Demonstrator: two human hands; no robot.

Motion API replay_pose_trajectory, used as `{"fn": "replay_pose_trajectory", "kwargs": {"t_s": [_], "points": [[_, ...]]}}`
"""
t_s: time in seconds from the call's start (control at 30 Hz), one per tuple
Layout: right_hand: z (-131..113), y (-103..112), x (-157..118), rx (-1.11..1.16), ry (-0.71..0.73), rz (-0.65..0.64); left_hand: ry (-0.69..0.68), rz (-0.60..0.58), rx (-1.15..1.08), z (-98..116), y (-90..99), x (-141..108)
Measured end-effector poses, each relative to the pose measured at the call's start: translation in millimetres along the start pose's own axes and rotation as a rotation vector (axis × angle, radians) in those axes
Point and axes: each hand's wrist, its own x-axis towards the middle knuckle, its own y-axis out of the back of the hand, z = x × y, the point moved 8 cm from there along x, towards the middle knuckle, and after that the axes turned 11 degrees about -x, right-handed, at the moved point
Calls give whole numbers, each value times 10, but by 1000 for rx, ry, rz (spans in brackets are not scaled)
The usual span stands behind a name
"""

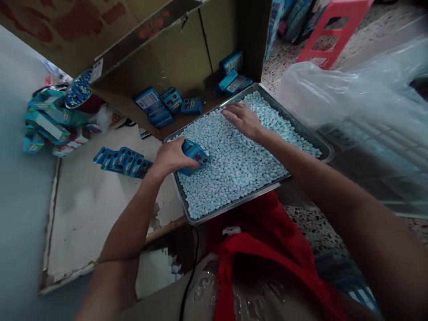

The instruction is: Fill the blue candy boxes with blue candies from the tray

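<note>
A metal tray holds a wide layer of small pale blue and white pieces. At the tray's left side my left hand grips a small blue box, thumb along its near side, with the box tilted over the pieces. My right hand rests on the pieces near the tray's far edge, its fingers close together; whether anything is under them is hidden.
Behind the tray a large cardboard box holds several blue boxes. A row of blue packets lies on the white table. Blue cartons and a filled bowl stand left, a red stool and plastic bag right.
</note>
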Motion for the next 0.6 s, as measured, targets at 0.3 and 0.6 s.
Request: {"fn": "replay_pose_trajectory", "kwargs": {"t_s": [0.3, 0.6], "points": [[-84, -827, 282, -372, 197, -205, 35, -219, 323, 331, -230, 322], [-293, -653, -61, 361, -224, 86, -6, 50, 51, 329, -233, 329]]}}
